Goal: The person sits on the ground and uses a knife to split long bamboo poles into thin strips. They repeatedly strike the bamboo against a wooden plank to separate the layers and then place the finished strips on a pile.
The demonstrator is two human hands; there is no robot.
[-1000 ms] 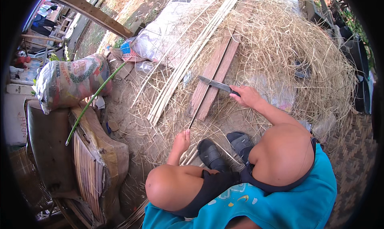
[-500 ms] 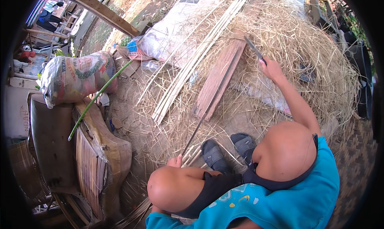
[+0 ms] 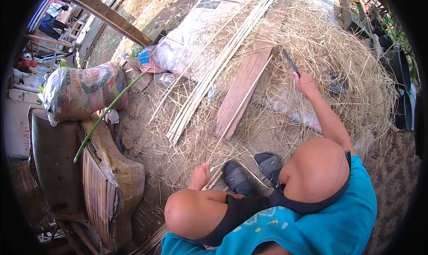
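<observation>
Head view: one thin pale strip (image 3: 216, 149), running from the person's near side up along the right part of a reddish-brown board (image 3: 244, 84). Board: set aslant, its far end among a heap of dry, straw-coloured shavings (image 3: 356, 67). One knife (image 3: 290, 62), dark-handled, its tip just beside the board's far end.

Good handling, in my judgement: strip kept flat and straight on the wood, blade laid across it at a low, constant angle, pressure light and even so that the thin stock neither snaps nor gets gouged; the pull smooth, in line with the board, fingers and knees clear of the edge.

Left hand (image 3: 200, 176): fingers closed, grasping the strip's near end in front of the left knee. Right hand (image 3: 305, 82): reaching forward, fingers wrapped about the knife handle, blade pointing away from the body and toward the upper left. From where I stand, I cannot tell whether the blade touches the strip.

Alongside, left of the board: a bundle of long pale slats (image 3: 225, 63), lying apart from both hands.
</observation>
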